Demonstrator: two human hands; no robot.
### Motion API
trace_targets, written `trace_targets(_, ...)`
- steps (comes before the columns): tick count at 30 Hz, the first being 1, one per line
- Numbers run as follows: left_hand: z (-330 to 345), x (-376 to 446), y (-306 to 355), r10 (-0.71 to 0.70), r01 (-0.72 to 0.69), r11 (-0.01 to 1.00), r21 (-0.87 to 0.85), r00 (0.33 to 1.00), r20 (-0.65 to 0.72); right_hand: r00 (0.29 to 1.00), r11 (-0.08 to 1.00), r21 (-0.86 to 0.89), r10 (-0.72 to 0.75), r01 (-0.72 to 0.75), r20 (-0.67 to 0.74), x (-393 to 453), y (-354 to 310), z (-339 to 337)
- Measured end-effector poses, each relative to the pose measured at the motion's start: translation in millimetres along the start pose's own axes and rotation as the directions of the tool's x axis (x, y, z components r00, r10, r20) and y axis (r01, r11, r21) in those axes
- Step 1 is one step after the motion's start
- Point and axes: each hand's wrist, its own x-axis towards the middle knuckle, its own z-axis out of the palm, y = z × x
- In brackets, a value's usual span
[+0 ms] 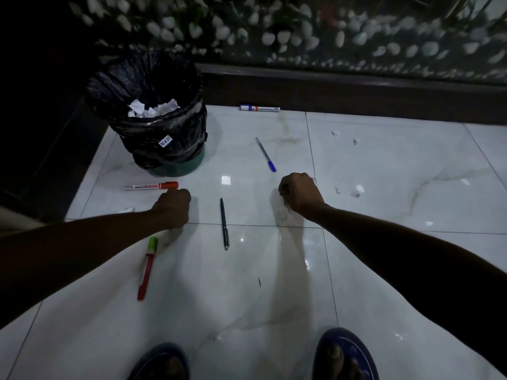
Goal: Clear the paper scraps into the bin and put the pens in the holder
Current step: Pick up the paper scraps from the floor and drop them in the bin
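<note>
My left hand (172, 208) is a closed fist low over the floor, just below a red-capped white marker (150, 186); I see nothing in it. My right hand (300, 196) is closed on paper scraps, with white bits showing at its edges. Between the hands lies a dark pen (224, 223). A red pen with a green cap (146, 267) lies below my left wrist. A blue pen (265, 154) lies farther away, and a blue-and-white marker (259, 108) rests by the skirting. The bin (164, 144), lined with a black bag, holds crumpled paper (152, 108).
Small paper scraps lie on the white tiles at the right (356, 192), farther back (334, 133), and one near my left forearm (129, 209). A dark skirting and pebble wall (329, 37) close off the back. My two feet in blue slippers (345, 355) stand at the bottom.
</note>
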Motion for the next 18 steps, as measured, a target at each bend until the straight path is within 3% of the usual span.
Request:
trace_targets(4, -6.4, 0.2, -1.7, 0.010, -0.007, 0.996, -0.084, 0.999, 0.042, 1.000, 0.998, -0.069, -0.004, 0.005, 0.014, -1.3, -1.8, -2.0)
trace_targets(8, -25.6, 0.5, 12.5, 0.019, -0.024, 0.989, -0.146, 0.999, -0.034, 0.998, 0.998, 0.046, 0.053, -0.051, -0.043, 0.7, 5.8, -1.7)
trace_targets(11, -47.9, 12.1, 36.8, -0.027, 0.002, 0.940, -0.340, 0.997, -0.069, 0.983, 0.988, 0.088, 0.140, -0.131, -0.118, 8.1, 19.4, -10.8)
trace_targets(15, -65.0, 26.4, 73.0, 0.015, -0.084, 0.781, -0.619, 0.993, -0.115, 0.958, 0.968, 0.085, 0.246, -0.236, -0.147, 16.8, 42.9, -26.5)
trace_targets(18, -70.8, 24.5, 100.8, 0.108, -0.124, 0.792, -0.598, 0.992, -0.063, 0.979, 0.982, 0.034, 0.189, -0.187, -0.073, 20.6, 49.3, -32.7)
